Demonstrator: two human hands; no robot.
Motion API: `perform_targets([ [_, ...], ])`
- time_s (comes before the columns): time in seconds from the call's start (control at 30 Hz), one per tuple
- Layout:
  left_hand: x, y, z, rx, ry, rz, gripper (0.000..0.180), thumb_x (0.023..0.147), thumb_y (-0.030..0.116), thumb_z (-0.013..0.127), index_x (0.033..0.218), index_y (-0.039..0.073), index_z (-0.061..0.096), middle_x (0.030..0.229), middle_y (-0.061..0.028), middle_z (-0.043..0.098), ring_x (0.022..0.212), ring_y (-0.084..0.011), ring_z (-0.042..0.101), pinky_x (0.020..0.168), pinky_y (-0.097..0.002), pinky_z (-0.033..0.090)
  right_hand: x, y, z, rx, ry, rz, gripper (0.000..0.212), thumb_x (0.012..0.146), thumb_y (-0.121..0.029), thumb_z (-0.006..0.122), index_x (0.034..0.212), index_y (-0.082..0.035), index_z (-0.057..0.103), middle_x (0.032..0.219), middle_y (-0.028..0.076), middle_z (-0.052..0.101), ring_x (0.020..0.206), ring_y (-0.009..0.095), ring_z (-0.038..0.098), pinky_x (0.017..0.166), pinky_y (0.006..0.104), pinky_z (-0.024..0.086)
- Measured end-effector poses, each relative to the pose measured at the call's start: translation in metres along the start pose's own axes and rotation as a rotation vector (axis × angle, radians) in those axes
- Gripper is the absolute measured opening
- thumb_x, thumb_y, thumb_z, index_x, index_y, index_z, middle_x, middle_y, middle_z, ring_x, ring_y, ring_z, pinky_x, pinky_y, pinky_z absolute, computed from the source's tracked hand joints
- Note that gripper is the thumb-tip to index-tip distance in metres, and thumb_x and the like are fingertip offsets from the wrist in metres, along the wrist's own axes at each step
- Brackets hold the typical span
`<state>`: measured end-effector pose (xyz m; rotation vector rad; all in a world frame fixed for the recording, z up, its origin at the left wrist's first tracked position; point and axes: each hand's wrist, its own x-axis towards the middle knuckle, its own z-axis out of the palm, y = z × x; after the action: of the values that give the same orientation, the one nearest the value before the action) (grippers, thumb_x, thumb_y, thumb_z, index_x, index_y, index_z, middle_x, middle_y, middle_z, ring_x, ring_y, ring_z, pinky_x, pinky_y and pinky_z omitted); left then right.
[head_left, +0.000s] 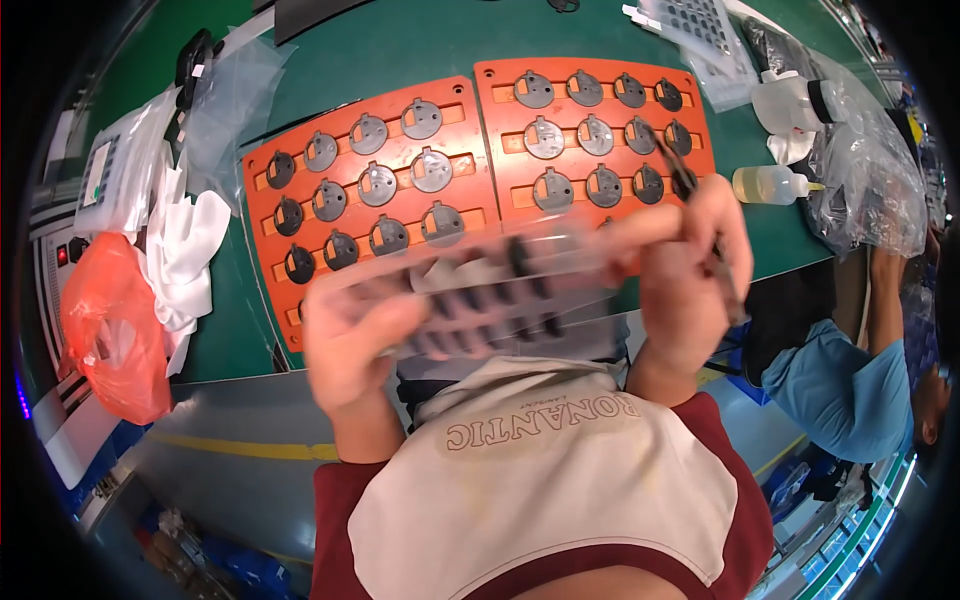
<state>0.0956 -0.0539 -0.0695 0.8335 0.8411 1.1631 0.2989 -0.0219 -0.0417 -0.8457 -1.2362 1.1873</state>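
Observation:
My left hand (350, 345) grips the left end of a clear plastic tray (585, 250), which is tilted and blurred. Rows of small dark pieces (470, 300) show in it. At the tray's right end is my right hand (700, 250), its raised fingers closed round a thin dark tool, probably tweezers (682, 170), whose tip points away from me. Whether these fingers also touch the tray is too blurred to tell. Beyond the tray lie two orange fixture boards (510, 165) with rows of round dark discs (432, 170). My arms and the tray cover their near edges.
Left on the green table are a white cloth (190, 255), an orange plastic bag (115, 330) and stacked clear trays (125, 165). At right stand a squeeze bottle (765, 186), a white bottle (785, 103) and a clear bag (865, 190). A person in blue (840, 380) sits at far right.

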Motion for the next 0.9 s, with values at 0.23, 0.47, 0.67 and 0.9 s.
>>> perform_targets([
  [0.23, -0.035, 0.017, -0.086, 0.023, 0.657, 0.350, 0.029, 0.072, 0.008, 0.048, 0.094, -0.011, 0.046, 0.087, -0.0145, 0.052, 0.076, -0.0192, 0.053, 0.065, -0.0271, 0.042, -0.007, -0.028, -0.043, -0.260, 0.357, -0.063, 0.080, 0.075, -0.059, 0.012, 0.095, 0.013, 0.042, 0.057, 0.018, 0.054, 0.031, 0.012, 0.043, 0.026, 0.0170, 0.027],
  [0.47, -0.014, -0.006, -0.090, 0.214, 0.657, 0.236, 0.024, 0.072, 0.011, 0.052, 0.090, -0.005, 0.049, 0.085, -0.0086, 0.052, 0.074, -0.0128, 0.050, 0.067, -0.0241, 0.039, -0.024, -0.045, -0.124, -0.587, 0.317, -0.125, 0.070, 0.082, -0.044, 0.007, 0.074, 0.010, 0.051, 0.067, 0.019, 0.053, 0.053, 0.016, 0.047, 0.054, 0.0204, 0.037],
  [0.67, -0.006, -0.006, -0.081, 0.215, 0.623, 0.227, 0.022, 0.073, 0.011, 0.052, 0.087, -0.004, 0.048, 0.081, -0.0069, 0.052, 0.072, -0.0115, 0.049, 0.064, -0.0226, 0.038, -0.027, -0.066, -0.152, -0.616, 0.360, 0.055, 0.033, 0.086, -0.022, 0.026, 0.065, 0.001, 0.039, 0.066, 0.014, 0.050, 0.038, 0.007, 0.036, 0.038, 0.0163, 0.029],
  [0.9, -0.002, -0.006, -0.067, 0.255, 0.537, 0.210, 0.024, 0.073, 0.011, 0.051, 0.089, -0.006, 0.047, 0.084, -0.0085, 0.052, 0.074, -0.0119, 0.049, 0.066, -0.0226, 0.037, 0.013, -0.042, -0.154, -0.963, 0.328, 0.056, 0.048, 0.068, -0.009, 0.059, 0.110, -0.002, 0.037, 0.055, -0.004, 0.032, 0.049, 0.003, 0.030, 0.044, 0.0142, 0.026],
])
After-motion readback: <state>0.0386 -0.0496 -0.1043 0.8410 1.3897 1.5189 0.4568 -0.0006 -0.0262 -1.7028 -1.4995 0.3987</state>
